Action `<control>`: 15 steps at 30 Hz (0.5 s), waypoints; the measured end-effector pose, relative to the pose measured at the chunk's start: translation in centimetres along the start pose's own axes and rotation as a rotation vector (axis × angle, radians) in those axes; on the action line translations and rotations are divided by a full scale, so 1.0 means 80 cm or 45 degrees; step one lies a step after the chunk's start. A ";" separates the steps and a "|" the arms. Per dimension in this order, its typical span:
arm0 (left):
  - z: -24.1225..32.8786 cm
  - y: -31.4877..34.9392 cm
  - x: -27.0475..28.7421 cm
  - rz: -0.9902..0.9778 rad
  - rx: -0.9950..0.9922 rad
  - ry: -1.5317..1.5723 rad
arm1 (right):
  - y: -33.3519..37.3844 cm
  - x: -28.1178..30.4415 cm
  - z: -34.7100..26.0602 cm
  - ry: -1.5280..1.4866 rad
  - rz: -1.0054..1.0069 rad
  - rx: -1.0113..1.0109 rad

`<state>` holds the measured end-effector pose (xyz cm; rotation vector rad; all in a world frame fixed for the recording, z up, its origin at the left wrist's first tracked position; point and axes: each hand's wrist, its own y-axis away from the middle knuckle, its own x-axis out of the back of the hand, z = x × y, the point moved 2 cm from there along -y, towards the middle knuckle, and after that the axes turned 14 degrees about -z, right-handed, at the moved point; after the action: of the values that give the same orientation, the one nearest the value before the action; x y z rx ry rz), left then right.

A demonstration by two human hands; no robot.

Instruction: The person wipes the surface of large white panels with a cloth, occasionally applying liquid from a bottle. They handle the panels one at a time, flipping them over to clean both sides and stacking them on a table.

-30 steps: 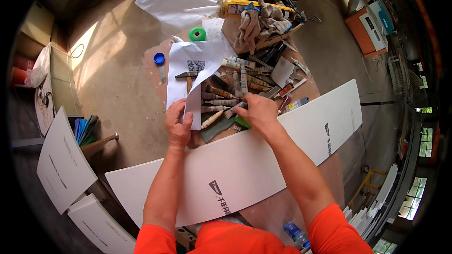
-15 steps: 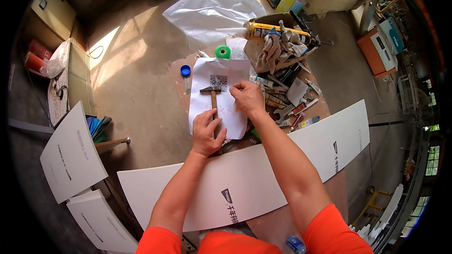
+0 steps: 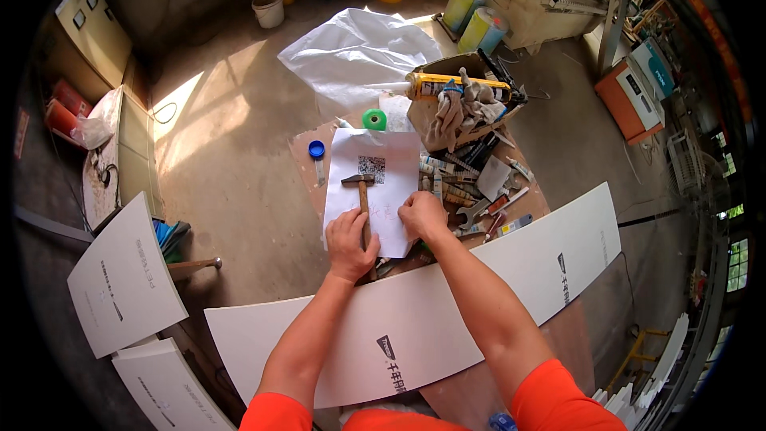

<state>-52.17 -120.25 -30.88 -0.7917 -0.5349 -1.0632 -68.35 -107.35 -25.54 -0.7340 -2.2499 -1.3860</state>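
Note:
My left hand rests on a white paper sheet with a printed square code and faint red marks. Its fingers lie stretched out on the sheet beside the wooden handle of a hammer, and the thumb reaches to the handle. The hammer lies on the paper, head away from me. At the sheet's right edge my right hand is closed in a pinch. Whatever sits between its fingertips is hidden. A green tape roll stands just beyond the sheet, and a blue round cap lies left of it.
A long white board lies across in front of me under my forearms. To the right are loose tubes and tools, including a wrench, and a box with gloves and a yellow caulking gun. White boards stand at left.
My right hand has come down toward me along the paper's right side, still pinched. The left hand stays by the hammer. The whole view has shifted slightly.

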 end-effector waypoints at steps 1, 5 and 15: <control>0.000 0.002 0.001 -0.011 -0.013 0.002 | 0.005 -0.001 0.001 -0.043 0.138 -0.007; -0.002 0.005 0.006 -0.137 -0.105 -0.012 | 0.009 0.014 0.001 -0.213 0.509 -0.022; 0.028 -0.020 -0.013 -0.208 -0.208 0.048 | 0.020 0.030 0.076 -0.344 0.519 0.059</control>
<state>-54.12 -118.37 -29.73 -0.8801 -0.4913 -1.2822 -69.60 -100.70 -25.63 -1.3438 -2.1490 -1.0868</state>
